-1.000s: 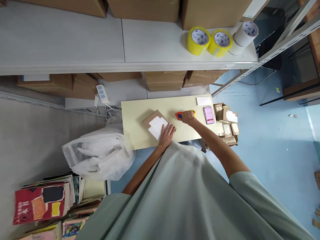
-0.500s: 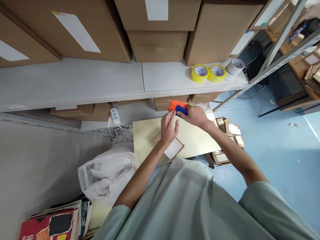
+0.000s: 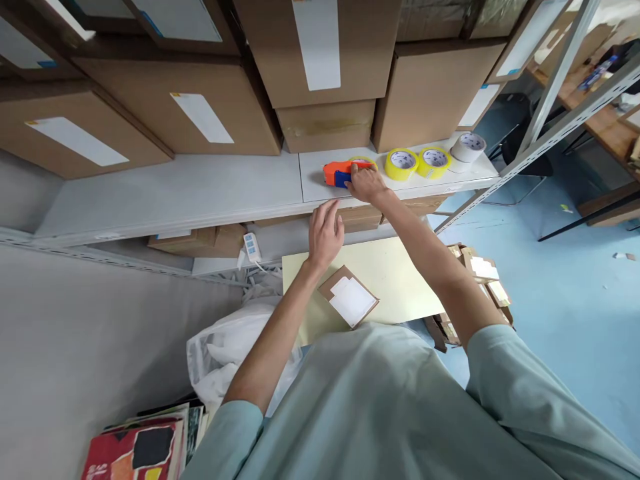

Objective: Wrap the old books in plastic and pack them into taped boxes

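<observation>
My right hand (image 3: 367, 183) is closed on an orange and blue tape dispenser (image 3: 336, 175) at the shelf top, left of the yellow tape rolls. Part of a yellow roll shows behind my fingers. My left hand (image 3: 325, 235) hangs in front of the shelf edge with its fingers stretched out and nothing in it. Below it, a small flat cardboard parcel (image 3: 351, 297) with a white label lies on the pale yellow tabletop (image 3: 400, 283).
Two yellow tape rolls (image 3: 401, 164) and a white roll (image 3: 469, 147) stand on the shelf (image 3: 225, 187). Large labelled cartons (image 3: 320, 60) line its back. A white plastic bag (image 3: 220, 360) hangs left of the table; small boxes (image 3: 480, 273) are piled at its right.
My right hand has carried the tape dispenser from above the table up to the shelf. My left hand has come away from it. The view has shifted, showing more of the upper cartons.
</observation>
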A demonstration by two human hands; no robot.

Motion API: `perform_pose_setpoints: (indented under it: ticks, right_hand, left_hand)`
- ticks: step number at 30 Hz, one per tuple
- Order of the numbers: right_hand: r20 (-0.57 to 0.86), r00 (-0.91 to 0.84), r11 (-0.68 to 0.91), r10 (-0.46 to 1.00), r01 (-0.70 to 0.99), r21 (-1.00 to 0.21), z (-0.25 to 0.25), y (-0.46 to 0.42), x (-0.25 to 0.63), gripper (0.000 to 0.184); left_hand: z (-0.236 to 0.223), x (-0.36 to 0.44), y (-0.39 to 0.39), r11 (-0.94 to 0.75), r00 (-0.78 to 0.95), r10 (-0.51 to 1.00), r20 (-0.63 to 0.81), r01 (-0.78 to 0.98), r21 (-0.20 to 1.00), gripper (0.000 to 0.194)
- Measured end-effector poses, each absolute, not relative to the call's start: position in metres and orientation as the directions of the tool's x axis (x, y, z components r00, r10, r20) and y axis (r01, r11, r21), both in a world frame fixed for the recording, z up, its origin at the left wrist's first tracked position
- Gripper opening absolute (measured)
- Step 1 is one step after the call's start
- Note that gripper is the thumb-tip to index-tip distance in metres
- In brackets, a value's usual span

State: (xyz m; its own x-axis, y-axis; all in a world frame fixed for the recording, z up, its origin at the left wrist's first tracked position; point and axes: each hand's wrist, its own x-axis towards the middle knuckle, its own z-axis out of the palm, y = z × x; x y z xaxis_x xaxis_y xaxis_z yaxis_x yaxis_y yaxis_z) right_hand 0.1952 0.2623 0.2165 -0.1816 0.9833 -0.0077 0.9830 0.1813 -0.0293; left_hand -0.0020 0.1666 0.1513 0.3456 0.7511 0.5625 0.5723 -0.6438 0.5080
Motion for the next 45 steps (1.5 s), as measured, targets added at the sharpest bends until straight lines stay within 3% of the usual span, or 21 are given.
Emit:
perform_pose_setpoints:
  ticks: [4,6,8,11,13,15,17,21,24,30,36,40,45]
  right_hand:
    - [0.17,-0.123,0.137,0.978,0.988,-0.073,0.207,0.235,0.202,0.06]
    - [0.285,-0.061,0.106,0.957,0.984,-0.145,0.192,0.2,0.21,0.064]
    - [0.305,0.04,0.038,0.952,0.968,-0.247,0.162,0.149,0.22,0.069]
    - [0.087,0.218,-0.155,0.972,0.873,-0.462,0.095,0.057,0.229,0.072]
    - [-0.206,0.334,-0.391,0.92,0.735,-0.555,0.051,-0.001,0.228,0.067]
    - [-0.51,0.387,-0.636,0.768,0.551,-0.54,0.017,-0.046,0.22,0.058]
    - [-0.717,0.348,-0.794,0.605,0.331,-0.51,-0.004,-0.074,0.209,0.052]
    - [-0.838,0.181,-0.825,0.515,-0.159,-0.542,-0.019,-0.092,0.192,0.047]
    - [-0.847,0.126,-0.781,0.517,-0.334,-0.527,-0.015,-0.092,0.187,0.045]
    - [-0.737,0.186,-0.677,0.65,-0.299,-0.673,0.007,-0.098,0.195,0.049]
    - [-0.464,0.365,-0.501,0.807,0.008,-0.865,0.002,-0.092,0.224,0.076]
    - [-0.36,0.375,-0.465,0.854,0.242,-0.852,-0.01,-0.085,0.243,0.082]
    - [-0.335,0.383,-0.475,0.861,0.37,-0.798,-0.023,-0.078,0.255,0.079]
  left_hand:
    - [0.107,-0.021,0.152,-0.567,0.358,0.82,0.446,0.611,0.551,0.05]
    - [0.077,-0.033,0.141,-0.505,0.354,0.863,0.361,0.647,0.572,0.05]
    - [0.043,-0.044,0.127,-0.415,0.344,0.909,0.235,0.692,0.59,0.05]
    - [-0.004,-0.051,0.11,-0.286,0.353,0.936,0.0,0.757,0.587,0.055]
    - [-0.028,-0.047,0.106,-0.241,0.368,0.923,-0.116,0.785,0.57,0.062]
    - [-0.046,-0.037,0.108,-0.202,0.36,0.911,-0.203,0.817,0.54,0.069]
    - [-0.057,-0.026,0.113,-0.152,0.332,0.894,-0.301,0.856,0.495,0.074]
    - [-0.064,-0.012,0.115,-0.11,0.317,0.87,-0.378,0.871,0.478,0.07]
    - [-0.06,-0.013,0.109,-0.097,0.306,0.891,-0.336,0.85,0.517,0.066]
    - [-0.022,-0.03,0.091,-0.062,0.24,0.943,-0.23,0.807,0.587,0.065]
    - [0.0,-0.038,0.049,-0.064,0.248,0.949,-0.193,0.754,0.653,0.045]
    - [-0.015,-0.032,0.016,0.016,0.197,0.949,-0.246,0.749,0.663,0.028]
    - [-0.032,-0.026,-0.002,0.075,0.148,0.952,-0.269,0.736,0.672,0.032]
